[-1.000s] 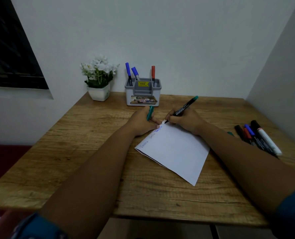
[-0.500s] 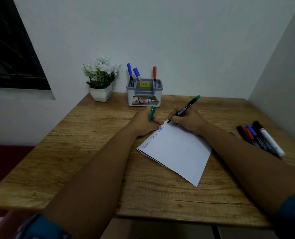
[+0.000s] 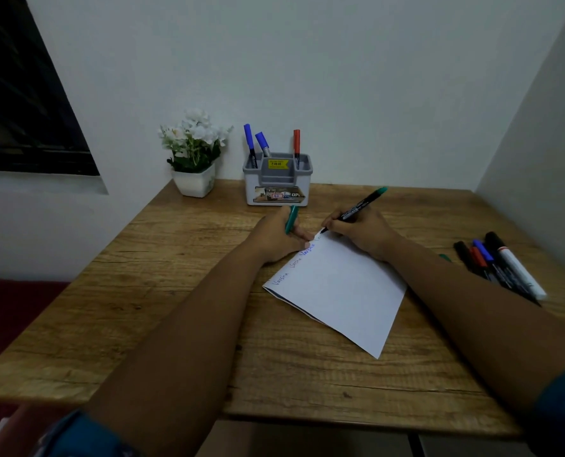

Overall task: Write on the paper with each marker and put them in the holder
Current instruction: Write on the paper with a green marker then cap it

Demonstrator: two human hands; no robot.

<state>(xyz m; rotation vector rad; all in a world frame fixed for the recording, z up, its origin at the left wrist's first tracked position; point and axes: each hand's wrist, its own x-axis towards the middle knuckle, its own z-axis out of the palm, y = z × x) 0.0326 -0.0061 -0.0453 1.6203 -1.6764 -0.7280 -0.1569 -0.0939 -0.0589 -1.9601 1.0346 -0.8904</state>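
Little is shifting since the earlier frames: your right hand (image 3: 362, 234) is still pinching the green marker (image 3: 357, 207), tip writing at the paper (image 3: 337, 291)'s upper corner. Your left hand (image 3: 276, 237), at frame centre, is gripping the cap (image 3: 291, 219) while pinning the sheet steady.

white paper (image 3: 343, 288), green-ended marker (image 3: 357, 207)

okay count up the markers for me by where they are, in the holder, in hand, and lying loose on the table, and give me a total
In the holder: 3, two blue and one red
In the right hand: 1, the green marker
Loose on the table: at least 4 in the pile; overlap hides any more
Total: at least 8
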